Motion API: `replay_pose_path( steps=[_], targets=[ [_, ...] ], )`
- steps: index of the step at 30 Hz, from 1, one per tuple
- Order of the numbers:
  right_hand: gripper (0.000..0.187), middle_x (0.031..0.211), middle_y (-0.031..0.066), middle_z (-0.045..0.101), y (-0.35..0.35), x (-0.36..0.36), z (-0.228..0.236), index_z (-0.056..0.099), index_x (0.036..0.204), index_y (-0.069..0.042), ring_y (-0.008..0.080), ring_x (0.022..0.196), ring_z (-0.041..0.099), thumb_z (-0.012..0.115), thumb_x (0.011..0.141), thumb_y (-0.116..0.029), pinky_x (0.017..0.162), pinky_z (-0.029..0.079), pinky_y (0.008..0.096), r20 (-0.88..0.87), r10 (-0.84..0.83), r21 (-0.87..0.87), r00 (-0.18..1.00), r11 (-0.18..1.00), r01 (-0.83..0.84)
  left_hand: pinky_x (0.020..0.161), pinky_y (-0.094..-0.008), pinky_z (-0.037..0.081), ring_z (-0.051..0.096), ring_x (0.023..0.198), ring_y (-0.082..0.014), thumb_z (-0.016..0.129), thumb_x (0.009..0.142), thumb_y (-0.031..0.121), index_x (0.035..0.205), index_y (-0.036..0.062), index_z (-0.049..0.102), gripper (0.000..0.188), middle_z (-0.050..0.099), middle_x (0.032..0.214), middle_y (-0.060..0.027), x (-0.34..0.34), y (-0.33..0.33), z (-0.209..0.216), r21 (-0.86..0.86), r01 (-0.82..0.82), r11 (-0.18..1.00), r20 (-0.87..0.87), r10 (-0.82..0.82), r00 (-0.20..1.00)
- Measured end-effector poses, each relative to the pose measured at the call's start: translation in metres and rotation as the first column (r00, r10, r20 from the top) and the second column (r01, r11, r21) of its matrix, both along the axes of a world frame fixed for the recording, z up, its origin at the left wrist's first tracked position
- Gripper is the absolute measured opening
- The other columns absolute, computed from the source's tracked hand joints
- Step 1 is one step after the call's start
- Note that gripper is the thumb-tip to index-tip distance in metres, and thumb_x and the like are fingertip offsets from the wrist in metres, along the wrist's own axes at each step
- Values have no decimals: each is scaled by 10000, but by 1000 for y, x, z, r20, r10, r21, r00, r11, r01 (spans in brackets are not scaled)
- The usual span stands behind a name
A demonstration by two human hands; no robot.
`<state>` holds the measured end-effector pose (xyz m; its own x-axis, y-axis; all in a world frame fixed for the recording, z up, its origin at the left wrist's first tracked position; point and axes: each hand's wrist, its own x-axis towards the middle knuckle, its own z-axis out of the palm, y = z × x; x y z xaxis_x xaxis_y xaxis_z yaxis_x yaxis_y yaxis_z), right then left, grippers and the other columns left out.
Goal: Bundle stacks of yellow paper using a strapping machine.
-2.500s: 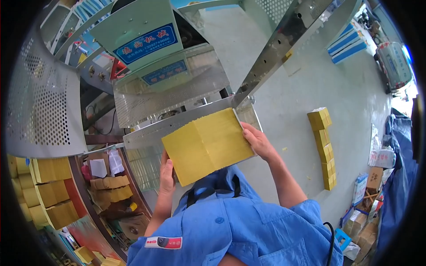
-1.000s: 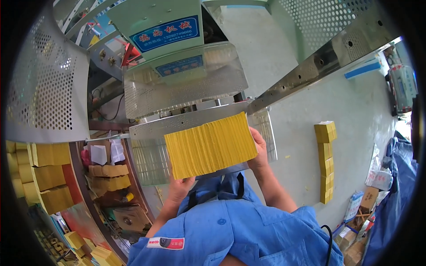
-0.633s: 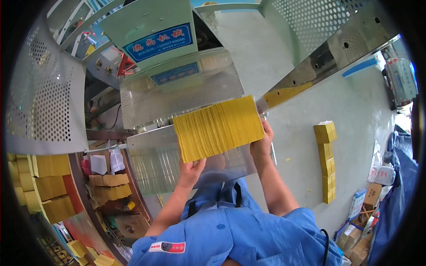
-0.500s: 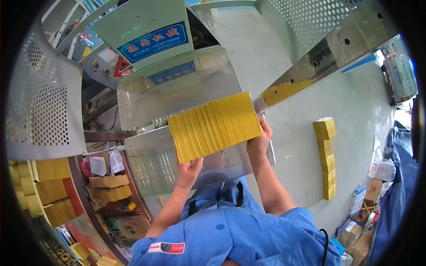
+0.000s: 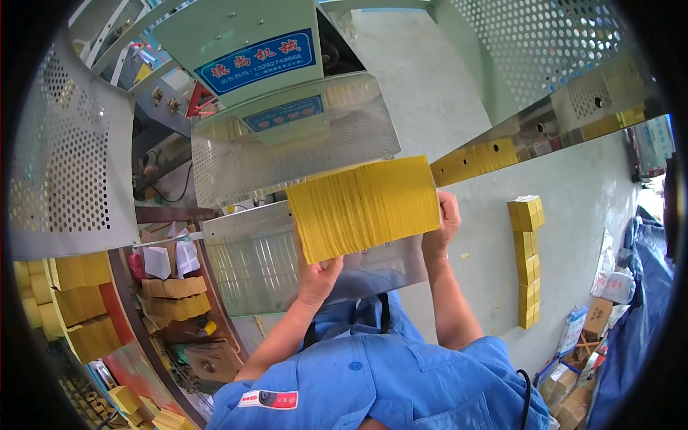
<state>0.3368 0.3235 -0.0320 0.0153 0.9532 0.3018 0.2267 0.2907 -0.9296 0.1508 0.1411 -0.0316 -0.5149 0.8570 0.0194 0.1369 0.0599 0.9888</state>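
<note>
A thick stack of yellow paper sheets [image 5: 367,208] is held between both hands, its many edges facing up. My left hand [image 5: 319,278] grips the stack's left end from below, with the thumb showing and the other fingers hidden behind the paper. At the right end, my right hand [image 5: 446,218] is closed round the side, its fingertips partly hidden. Beneath the stack lies a shiny metal plate [image 5: 251,261] of the machine; whether the stack touches it I cannot tell.
A clear perforated guard [image 5: 287,147] stands just beyond the stack, below a pale green machine housing [image 5: 240,43]. A long metal rail [image 5: 530,136] slants off to the right. Yellow paper blocks [image 5: 528,261] form a row on the floor. Shelves at left hold yellow stacks [image 5: 84,308].
Both hands have shifted slightly right with the yellow stack, which now sits a little more level. The view itself has also moved somewhat.
</note>
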Motion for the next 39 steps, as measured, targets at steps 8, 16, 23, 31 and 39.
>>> replay_pose_path(
  steps=[8, 16, 23, 31, 39],
  targets=[
    [206, 1099, 157, 638, -40, 15, 124, 612, 1076, 50, 272, 1053, 620, 481, 963, -63, 944, 484, 372, 226, 144, 210, 963, 959, -193, 1180, -417, 229, 283, 1438, -315, 721, 766, 19, 1488, 17, 252, 861, 307, 1530, -169, -22, -21, -52, -363, 120, 924, -292, -235, 927],
    [818, 1522, 177, 392, -35, -62, 145, 437, 1434, 10, 335, 1458, 290, 599, 852, -542, 1191, 149, 530, 875, 361, -24, 322, 697, -716, 1198, -422, 204, 235, 1471, -320, 694, 807, 23, 1552, 54, 139, 929, 214, 1586, -168, -19, -22, -36, -171, 37, 985, -186, -69, 980],
    [846, 1551, 167, 348, -42, -75, 150, 399, 1454, 8, 321, 1482, 242, 592, 854, -557, 1190, 153, 534, 856, 406, -13, 321, 638, -770, 1086, -379, 396, 397, 1366, -244, 709, 839, 62, 1543, 28, 123, 917, 344, 1491, -147, -8, -7, 1, 59, 7, 998, 231, -20, 973],
    [549, 1358, 160, 549, -42, -13, 166, 562, 1271, 16, 320, 1313, 480, 721, 789, -195, 1094, 356, 486, 444, 555, 224, 704, 692, -686, 922, -340, 477, 574, 1034, -207, 780, 787, 69, 1477, -4, 279, 857, 535, 1208, -98, -23, -30, -45, -57, 26, 998, -238, -39, 970],
    [519, 1293, 162, 581, -20, 50, 39, 555, 1278, 13, 267, 1193, 571, 719, 794, -81, 1013, 445, 367, 66, 416, -247, 907, 888, -389, 928, -324, 477, 566, 1093, -180, 807, 814, 114, 1422, 9, 362, 760, 520, 1266, -76, -10, -13, -8, 16, -29, 999, 196, 26, 980]
  ],
)
